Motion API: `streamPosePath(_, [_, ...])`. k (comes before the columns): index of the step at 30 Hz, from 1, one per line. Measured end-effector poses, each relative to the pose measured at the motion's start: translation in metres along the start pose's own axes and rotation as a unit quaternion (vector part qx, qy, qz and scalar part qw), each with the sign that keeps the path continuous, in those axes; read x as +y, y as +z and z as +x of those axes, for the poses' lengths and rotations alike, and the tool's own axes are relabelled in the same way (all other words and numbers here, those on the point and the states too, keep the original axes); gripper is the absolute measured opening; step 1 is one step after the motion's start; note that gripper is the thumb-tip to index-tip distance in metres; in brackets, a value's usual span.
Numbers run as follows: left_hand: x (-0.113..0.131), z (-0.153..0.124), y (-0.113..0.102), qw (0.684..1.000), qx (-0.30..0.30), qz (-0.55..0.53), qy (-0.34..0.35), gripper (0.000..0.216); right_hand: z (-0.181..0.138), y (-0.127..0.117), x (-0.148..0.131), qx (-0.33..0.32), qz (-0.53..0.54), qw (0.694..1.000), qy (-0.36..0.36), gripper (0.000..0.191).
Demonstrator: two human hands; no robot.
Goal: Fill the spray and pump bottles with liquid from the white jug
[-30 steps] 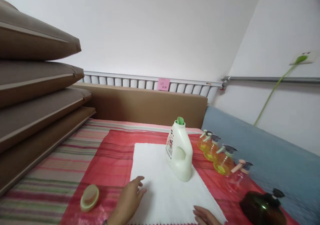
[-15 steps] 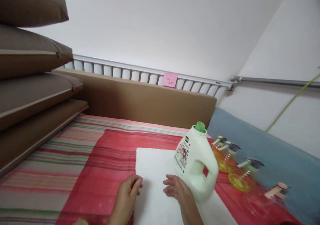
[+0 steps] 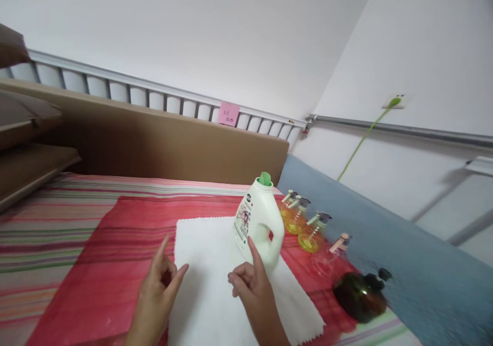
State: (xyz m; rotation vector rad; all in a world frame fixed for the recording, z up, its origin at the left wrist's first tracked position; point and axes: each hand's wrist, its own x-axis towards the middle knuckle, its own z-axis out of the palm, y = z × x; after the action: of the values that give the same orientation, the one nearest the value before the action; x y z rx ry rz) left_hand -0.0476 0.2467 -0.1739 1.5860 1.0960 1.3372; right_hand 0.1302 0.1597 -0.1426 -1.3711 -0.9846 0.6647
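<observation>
My left hand (image 3: 157,284) hovers at the left edge of a white cloth (image 3: 208,305). Its index finger and thumb are stretched apart, the other fingers curl in, and it holds nothing. Over the cloth is my right hand (image 3: 252,289), index finger pointing up and the others bent, with nothing in its grasp. Just behind it a pale green plastic jug (image 3: 264,207) with a handle and a printed label stands upright on the cloth. Something bright green (image 3: 265,178) sits in its mouth. The right fingertip overlaps the jug in view; whether it touches, I cannot tell.
Yellow-filled pump bottles (image 3: 309,238), a clear pink-topped bottle (image 3: 329,261) and a dark round bottle (image 3: 360,297) line the right side. Underneath lies a red cloth (image 3: 134,238) over striped fabric (image 3: 31,238). A brown board (image 3: 173,146) and stacked brown cushions (image 3: 34,166) stand behind and left.
The view has swung right, bringing the dark bottle and a wall socket into sight. Both hands have changed pose, with index fingers now extended. The jug still stands on the white cloth.
</observation>
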Motion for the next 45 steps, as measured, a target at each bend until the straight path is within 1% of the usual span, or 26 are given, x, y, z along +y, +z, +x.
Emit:
streamPosePath(2, [0.01, -0.001, -0.001, 0.998, 0.018, 0.051, 0.037, 0.077, -0.007, -0.009, -0.02, 0.012, -0.06, 0.997, -0.044, 0.085])
streamPosePath(4, [0.027, -0.001, -0.004, 0.994, 0.026, 0.082, 0.064, 0.073, -0.01, -0.017, -0.042, 0.031, -0.1, 0.991, -0.083, 0.085])
streamPosePath(7, [0.069, -0.003, -0.012, 0.988, 0.04, 0.105, 0.104, 0.07, -0.013, -0.03, -0.081, 0.061, -0.132, 0.978, -0.15, 0.082])
streamPosePath(10, [0.113, -0.008, -0.023, 0.982, 0.063, 0.121, 0.134, 0.073, -0.015, -0.04, -0.115, 0.098, -0.133, 0.959, -0.231, 0.084])
streamPosePath(12, [0.128, -0.008, -0.028, 0.979, 0.058, 0.129, 0.144, 0.076, -0.012, -0.045, -0.125, 0.123, -0.142, 0.946, -0.264, 0.087])
streamPosePath(13, [0.128, -0.006, -0.029, 0.98, 0.046, 0.133, 0.144, 0.077, -0.008, -0.046, -0.125, 0.13, -0.157, 0.943, -0.262, 0.087])
streamPosePath(14, [0.124, -0.002, -0.03, 0.98, 0.03, 0.141, 0.138, 0.078, -0.002, -0.046, -0.123, 0.128, -0.176, 0.946, -0.241, 0.086])
streamPosePath(17, [0.094, 0.013, -0.029, 0.976, -0.022, 0.194, 0.096, 0.079, 0.019, -0.044, -0.105, 0.079, -0.216, 0.965, -0.128, 0.083])
streamPosePath(18, [0.082, 0.018, -0.028, 0.973, -0.037, 0.212, 0.081, 0.079, 0.025, -0.043, -0.098, 0.068, -0.218, 0.968, -0.101, 0.082])
streamPosePath(20, [0.064, 0.026, -0.027, 0.969, -0.058, 0.229, 0.067, 0.078, 0.034, -0.042, -0.088, 0.066, -0.213, 0.971, -0.085, 0.083])
streamPosePath(22, [0.055, 0.03, -0.028, 0.97, -0.062, 0.227, 0.065, 0.078, 0.039, -0.04, -0.081, 0.069, -0.21, 0.972, -0.086, 0.083])
streamPosePath(24, [0.054, 0.03, -0.028, 0.971, -0.058, 0.223, 0.062, 0.078, 0.04, -0.039, -0.077, 0.049, -0.205, 0.974, -0.078, 0.086])
streamPosePath(26, [0.059, 0.03, -0.028, 0.972, -0.06, 0.222, 0.054, 0.078, 0.04, -0.037, -0.075, 0.034, -0.203, 0.976, -0.07, 0.087])
streamPosePath(29, [0.066, 0.028, -0.026, 0.971, -0.071, 0.221, 0.05, 0.079, 0.038, -0.035, -0.074, 0.036, -0.208, 0.975, -0.07, 0.085])
streamPosePath(32, [0.066, 0.024, -0.021, 0.973, -0.085, 0.206, 0.054, 0.078, 0.032, -0.036, -0.075, 0.038, -0.212, 0.974, -0.067, 0.083])
streamPosePath(34, [0.058, 0.018, -0.015, 0.974, -0.112, 0.19, 0.052, 0.076, 0.028, -0.042, -0.073, 0.056, -0.192, 0.978, -0.064, 0.081])
streamPosePath(36, [0.047, 0.009, -0.008, 0.969, -0.161, 0.181, 0.038, 0.072, 0.027, -0.056, -0.065, 0.11, -0.159, 0.979, -0.067, 0.081])
streamPosePath(38, [0.036, -0.004, -0.001, 0.958, -0.222, 0.182, 0.009, 0.065, 0.031, -0.074, -0.053, 0.183, -0.142, 0.971, -0.064, 0.086])
streamPosePath(40, [0.027, -0.017, 0.005, 0.943, -0.27, 0.194, -0.023, 0.06, 0.04, -0.092, -0.04, 0.218, -0.156, 0.963, -0.025, 0.093])
streamPosePath(41, [0.025, -0.023, 0.007, 0.935, -0.289, 0.202, -0.036, 0.058, 0.046, -0.1, -0.034, 0.211, -0.156, 0.965, 0.006, 0.095])
streamPosePath(43, [0.022, -0.033, 0.009, 0.921, -0.32, 0.215, -0.052, 0.058, 0.057, -0.109, -0.027, 0.163, -0.15, 0.973, 0.064, 0.092])
streamPosePath(45, [0.022, -0.038, 0.01, 0.912, -0.341, 0.222, -0.054, 0.058, 0.067, -0.112, -0.025, 0.1, -0.145, 0.979, 0.101, 0.075])
